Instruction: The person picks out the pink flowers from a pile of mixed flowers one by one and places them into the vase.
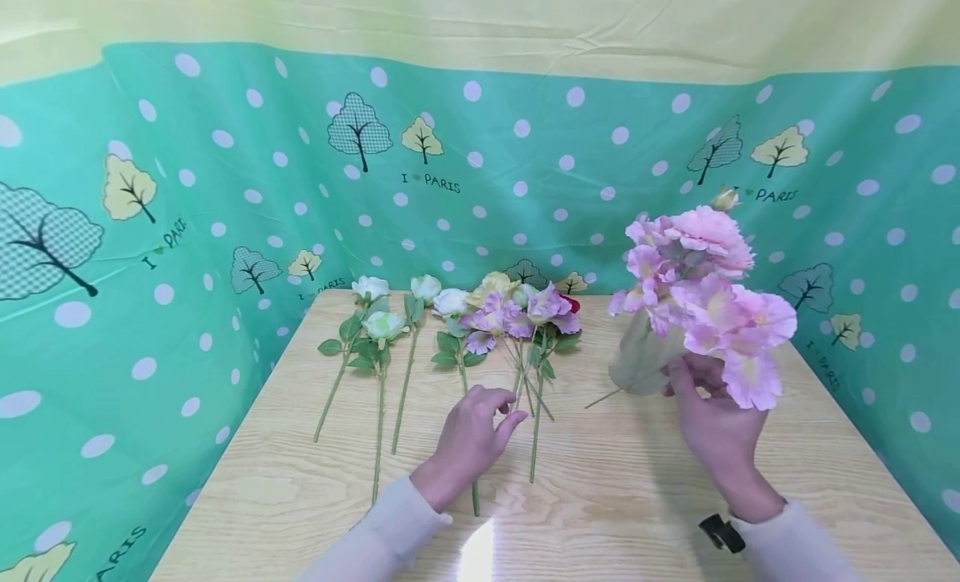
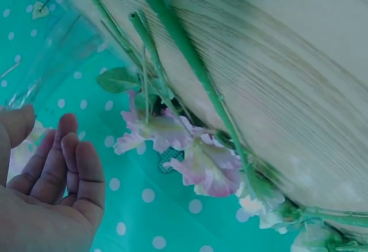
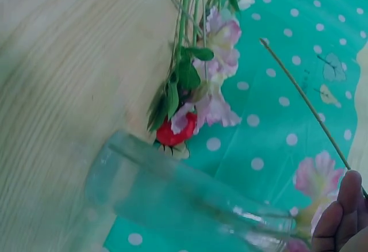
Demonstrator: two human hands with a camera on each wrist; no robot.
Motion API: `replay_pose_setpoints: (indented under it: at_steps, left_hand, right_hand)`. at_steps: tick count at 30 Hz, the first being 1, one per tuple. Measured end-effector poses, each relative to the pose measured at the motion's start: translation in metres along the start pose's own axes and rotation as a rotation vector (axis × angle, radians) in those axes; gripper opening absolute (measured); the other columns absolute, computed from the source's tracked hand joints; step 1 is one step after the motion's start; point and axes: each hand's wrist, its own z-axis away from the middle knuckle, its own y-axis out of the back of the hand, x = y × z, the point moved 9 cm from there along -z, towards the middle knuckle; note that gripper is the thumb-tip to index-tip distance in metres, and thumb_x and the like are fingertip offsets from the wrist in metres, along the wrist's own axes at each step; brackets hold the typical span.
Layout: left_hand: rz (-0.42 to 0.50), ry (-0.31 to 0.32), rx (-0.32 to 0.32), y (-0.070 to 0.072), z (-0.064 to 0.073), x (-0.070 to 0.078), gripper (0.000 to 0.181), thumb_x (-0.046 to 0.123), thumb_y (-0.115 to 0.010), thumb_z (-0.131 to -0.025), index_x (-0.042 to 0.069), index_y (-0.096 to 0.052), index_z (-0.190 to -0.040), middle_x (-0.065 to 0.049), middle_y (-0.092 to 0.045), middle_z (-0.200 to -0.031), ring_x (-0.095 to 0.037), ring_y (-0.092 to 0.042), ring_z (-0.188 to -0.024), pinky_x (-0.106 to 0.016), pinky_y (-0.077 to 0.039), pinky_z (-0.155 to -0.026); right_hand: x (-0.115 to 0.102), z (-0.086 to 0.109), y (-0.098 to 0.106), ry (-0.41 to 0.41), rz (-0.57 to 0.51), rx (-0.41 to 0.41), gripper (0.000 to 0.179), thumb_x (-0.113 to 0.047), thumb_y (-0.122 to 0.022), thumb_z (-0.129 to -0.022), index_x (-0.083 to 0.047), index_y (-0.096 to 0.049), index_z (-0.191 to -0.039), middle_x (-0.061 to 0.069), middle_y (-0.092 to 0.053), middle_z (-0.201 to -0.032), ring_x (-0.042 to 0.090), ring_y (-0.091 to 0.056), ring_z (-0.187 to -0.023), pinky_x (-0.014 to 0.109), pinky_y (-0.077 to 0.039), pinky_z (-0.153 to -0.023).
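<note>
Left hand point(image 1: 472, 432), six o'clock, empty, fingers point(image 2: 90, 171) loosely bent. Right hand point(image 1: 716, 423), four o'clock, pinches pink flower point(image 1: 742, 332) by its stem point(image 3: 303, 99): likely light, soft-petalled, springy; best held mid-stem. Clear vase point(image 1: 636, 361), ten o'clock of that hand.

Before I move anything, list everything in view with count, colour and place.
Table: one, pale wood, below.
Cloth: one, green with pale dots, cream above, behind the table.
Vase: one, clear, table's right side.
Blooms: several, pink and lilac, above the vase.
Held stem: one, brownish green, beside the vase.
Roses: at least four, whitish, table's back, left to middle.
Lilac flowers: several, table's back, middle.
Yellow flower: at least one, beside those.
Red flower: one, partly hidden there.
Sleeves: two, pale, on the forearms.
Left hand: one, bare, over stems.
Right hand: one, bare, pinching the held stem.
</note>
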Motion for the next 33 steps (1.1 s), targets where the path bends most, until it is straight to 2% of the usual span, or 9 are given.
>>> replay_pose_setpoints:
  at_steps: [5,8,14,23,27,33]
  left_hand:
    - [-0.014,0.02,-0.007,0.001,0.002,-0.006,0.02,0.018,-0.082,-0.088,0.005,-0.074,-0.1,-0.007,-0.074,-0.086,-0.022,-0.064,-0.076,-0.023,-0.053,-0.063]
    - [-0.034,0.037,-0.019,0.001,0.004,-0.01,0.019,0.019,-0.082,-0.088,0.006,-0.074,-0.1,-0.007,-0.074,-0.086,-0.021,-0.063,-0.076,-0.023,-0.053,-0.063]
    - [-0.043,0.065,-0.032,0.004,0.006,-0.015,0.02,0.02,-0.082,-0.089,0.006,-0.074,-0.101,-0.007,-0.074,-0.089,-0.023,-0.065,-0.079,-0.026,-0.055,-0.064]
    - [-0.054,0.056,-0.019,0.005,0.007,-0.017,0.022,0.022,-0.082,-0.088,0.006,-0.074,-0.101,-0.009,-0.074,-0.09,-0.023,-0.065,-0.08,-0.028,-0.056,-0.065]
    - [-0.062,0.056,-0.018,0.006,0.008,-0.017,0.022,0.023,-0.082,-0.088,0.006,-0.074,-0.101,-0.008,-0.074,-0.089,-0.021,-0.064,-0.079,-0.028,-0.055,-0.065]
    - [-0.067,0.049,-0.011,0.006,0.009,-0.018,0.021,0.021,-0.083,-0.088,0.006,-0.074,-0.1,-0.007,-0.074,-0.088,-0.019,-0.063,-0.078,-0.027,-0.055,-0.065]
  right_hand:
    - [0.007,-0.006,0.016,-0.006,0.076,0.038,0.045,0.026,-0.062,-0.082,0.017,-0.053,-0.125,0.017,-0.073,-0.077,0.013,-0.066,-0.056,0.019,-0.054,-0.052]
    - [0.005,-0.011,0.023,-0.01,0.122,0.063,0.041,0.023,-0.063,-0.083,0.016,-0.055,-0.123,0.015,-0.073,-0.075,0.012,-0.065,-0.055,0.017,-0.052,-0.051]
    - [0.004,-0.02,0.035,-0.022,0.232,0.12,0.024,0.018,-0.065,-0.086,0.016,-0.063,-0.11,0.01,-0.073,-0.073,0.01,-0.063,-0.052,0.015,-0.049,-0.049]
    - [0.006,-0.038,0.056,-0.018,0.418,0.158,0.018,0.002,-0.066,-0.093,0.009,-0.069,-0.109,0.0,-0.075,-0.076,0.004,-0.064,-0.055,0.014,-0.051,-0.054]
    - [0.005,-0.047,0.064,-0.013,0.415,0.194,0.015,0.0,-0.066,-0.094,0.014,-0.071,-0.097,-0.004,-0.074,-0.076,0.002,-0.064,-0.056,0.013,-0.05,-0.056]
    - [-0.002,-0.058,0.072,0.023,0.368,0.258,0.015,0.003,-0.065,-0.093,0.017,-0.07,-0.09,-0.004,-0.074,-0.076,0.0,-0.063,-0.055,0.011,-0.049,-0.057]
